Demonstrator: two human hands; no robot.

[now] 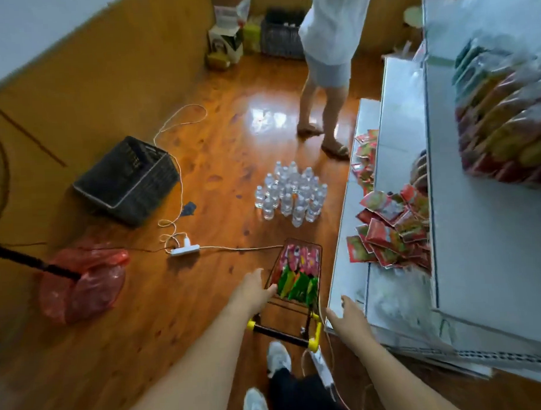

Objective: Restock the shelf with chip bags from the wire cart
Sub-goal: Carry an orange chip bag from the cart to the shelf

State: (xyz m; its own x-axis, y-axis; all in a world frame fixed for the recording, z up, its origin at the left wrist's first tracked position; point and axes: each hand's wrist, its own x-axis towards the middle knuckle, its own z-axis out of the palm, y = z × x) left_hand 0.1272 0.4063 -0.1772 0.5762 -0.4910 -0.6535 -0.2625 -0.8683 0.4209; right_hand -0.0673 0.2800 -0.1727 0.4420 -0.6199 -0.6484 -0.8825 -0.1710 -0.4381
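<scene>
A small wire cart (pixel 315 253) with a black bar handle and yellow corners stands on the wooden floor beside the white shelf (pixel 393 143). Inside it lie pink chip bags (pixel 301 257) at the far end and green chip bags (pixel 297 285) nearer me. My left hand (pixel 253 291) reaches down to the cart's left rim, fingertips at the green bags; whether it grips one is hidden. My right hand (pixel 348 314) hovers with fingers apart by the shelf's lower corner, holding nothing. Red snack packets (pixel 388 227) are piled on a lower tier of the shelf.
Several water bottles (pixel 290 193) stand on the floor ahead of the cart. A power strip (pixel 184 249) and cord cross the floor. A black crate (pixel 128 180) and a red plastic bag (pixel 83 281) lie left. Another person (pixel 328 62) stands beyond. A wrapped multipack (pixel 507 120) sits on an upper tier.
</scene>
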